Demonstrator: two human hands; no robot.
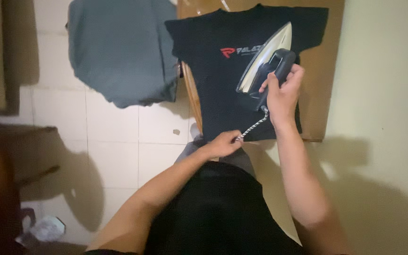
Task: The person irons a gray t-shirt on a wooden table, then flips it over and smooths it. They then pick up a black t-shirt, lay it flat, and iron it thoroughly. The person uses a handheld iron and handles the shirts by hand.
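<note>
White tiled floor [114, 156] on my left, pale wall [388, 94] on my right, brown bench [324, 80] pushed against the wall straight ahead. Dark T-shirt [218, 89] is spread flat on the bench, collar at the far end, hem toward me, red-and-grey print on the chest. Iron [265, 61] sits on the shirt over the chest area, tipped up on one edge so the shiny soleplate faces left; nose points away from me. My right hand [282, 94] is closed around the iron's dark handle from the rear end, fingers wrapped over, thumb on the near side; grip is firm on the handle. Right forearm runs nearly straight from my body up to the iron, wrist slightly bent inward. Braided black-and-white cord [251, 127] leaves the back of the iron and runs diagonally down-left to my left hand [223, 144]. Left hand is at the shirt's hem on the near edge of the bench, fingers curled shut, pinching the cord; can't tell whether it also pins the fabric. Left forearm comes in from lower left, elbow bent and out to the side. Grey-blue cloth [119, 47] hangs to the left of the bench, over the tiles, just touching the shirt's sleeve in view. Crumpled pale bag [48, 229] lies on the floor at lower left, well apart from everything else.
</note>
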